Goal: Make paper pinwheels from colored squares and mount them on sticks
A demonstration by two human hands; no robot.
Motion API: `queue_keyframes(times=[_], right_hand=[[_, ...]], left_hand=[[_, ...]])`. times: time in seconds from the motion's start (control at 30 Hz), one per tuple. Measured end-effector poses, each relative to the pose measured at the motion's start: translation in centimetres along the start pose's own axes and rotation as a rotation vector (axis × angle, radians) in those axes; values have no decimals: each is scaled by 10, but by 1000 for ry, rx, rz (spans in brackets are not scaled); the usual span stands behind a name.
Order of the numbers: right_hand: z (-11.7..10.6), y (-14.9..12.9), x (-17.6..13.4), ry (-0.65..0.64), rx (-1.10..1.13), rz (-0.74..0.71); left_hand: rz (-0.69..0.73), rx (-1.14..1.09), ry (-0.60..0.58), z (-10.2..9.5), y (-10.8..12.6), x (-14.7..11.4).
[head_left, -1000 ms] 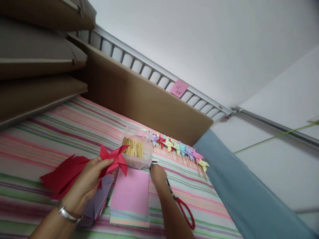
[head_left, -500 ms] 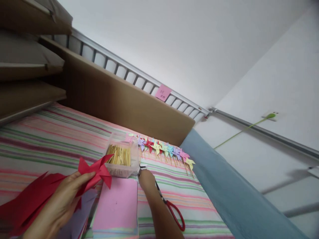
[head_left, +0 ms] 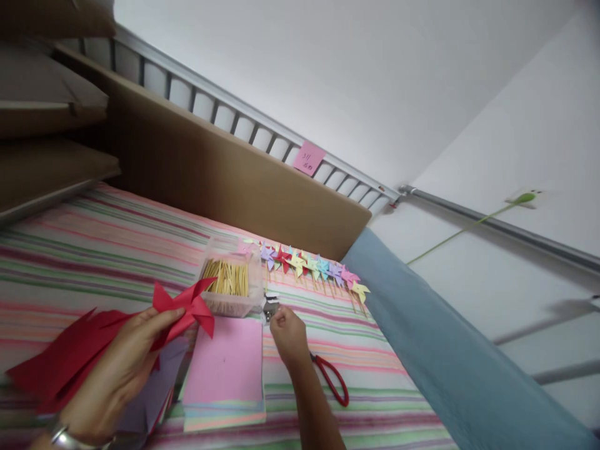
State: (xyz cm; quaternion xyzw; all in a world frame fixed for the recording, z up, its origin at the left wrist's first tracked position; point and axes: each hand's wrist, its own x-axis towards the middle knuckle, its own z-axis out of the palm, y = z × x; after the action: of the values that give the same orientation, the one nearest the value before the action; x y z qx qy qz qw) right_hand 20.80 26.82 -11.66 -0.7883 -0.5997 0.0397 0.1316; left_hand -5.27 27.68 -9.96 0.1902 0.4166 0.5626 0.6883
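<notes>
A folded red paper pinwheel [head_left: 193,307] is pinched between the thumb and fingers of my left hand [head_left: 134,344]. Below that hand lie cut red paper sheets [head_left: 70,353] and lilac paper [head_left: 152,397]. My right hand [head_left: 289,334] is closed with its fingertips together, beside a small clear packet [head_left: 270,308] with dark bits in it. Whatever sits between those fingertips is too small to make out. Scissors with red handles [head_left: 336,381] lie partly hidden behind the right forearm. Between my hands is a stack of pink and other coloured paper [head_left: 225,362].
Just past the paper stands a clear plastic box [head_left: 255,281] holding many wooden sticks [head_left: 227,278]. Several finished pinwheels on sticks [head_left: 297,264] lie in a row along a cardboard panel [head_left: 225,169]. Stacked cardboard [head_left: 51,162] rises at the left over the striped cloth [head_left: 154,250].
My right hand has drawn back from the small packet, uncovering it, and its fingertips are now pinched. The left hand still holds the red pinwheel. The camera view has shifted slightly.
</notes>
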Motion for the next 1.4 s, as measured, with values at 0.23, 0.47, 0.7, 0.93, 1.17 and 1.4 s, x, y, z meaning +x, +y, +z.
queue_keyframes(times=[0.23,0.47,0.7,0.93,1.17,1.4], right_hand=[[20,-25,-52,-181,173,-231],[26,-27,-47,-324,245,-330],[32,-25,-47,-346,315,-290],[21,-26,-44,-269,415,-264],[-18,-40,-52,31,888,-246],[-11,-51,-69,3,1074,-172]], left_hand=[[13,82,4,6,-5,-4],[25,95,-21,9,-14,0],[-10,146,-15,14,-19,-2],[-16,140,-27,16,-15,-6],[14,183,-32,27,-32,-11],[17,213,-106,34,-63,-17]])
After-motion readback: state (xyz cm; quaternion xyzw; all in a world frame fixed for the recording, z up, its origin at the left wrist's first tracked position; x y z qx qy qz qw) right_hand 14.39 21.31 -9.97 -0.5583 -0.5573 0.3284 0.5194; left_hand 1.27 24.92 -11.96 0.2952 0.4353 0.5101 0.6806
